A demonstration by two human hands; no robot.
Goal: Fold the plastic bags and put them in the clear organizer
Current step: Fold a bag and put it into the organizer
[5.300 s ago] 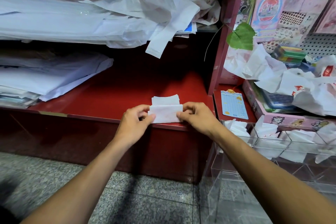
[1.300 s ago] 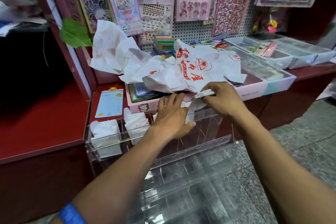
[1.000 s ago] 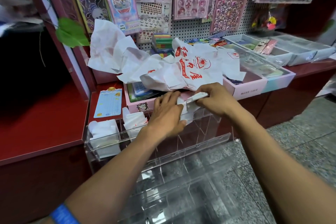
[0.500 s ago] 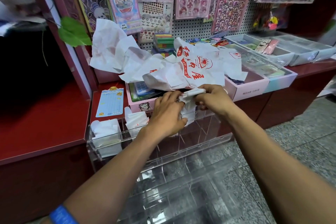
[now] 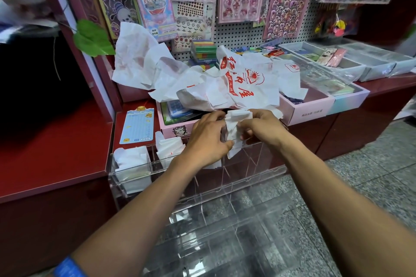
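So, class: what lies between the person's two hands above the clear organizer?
In the head view, a folded white plastic bag sits between the left hand and right hand, gripped by both above the clear organizer.

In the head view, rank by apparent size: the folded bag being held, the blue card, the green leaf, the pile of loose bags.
1. Pile of loose bags
2. Blue card and green leaf, too alike to rank
3. Folded bag, partly hidden by both hands

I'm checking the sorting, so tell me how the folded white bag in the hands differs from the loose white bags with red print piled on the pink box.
The folded white bag is a small bundle; the piled bags lie spread and crumpled. The left hand and right hand grip the folded one over the clear organizer; nothing holds the pile. Both are thin white plastic.
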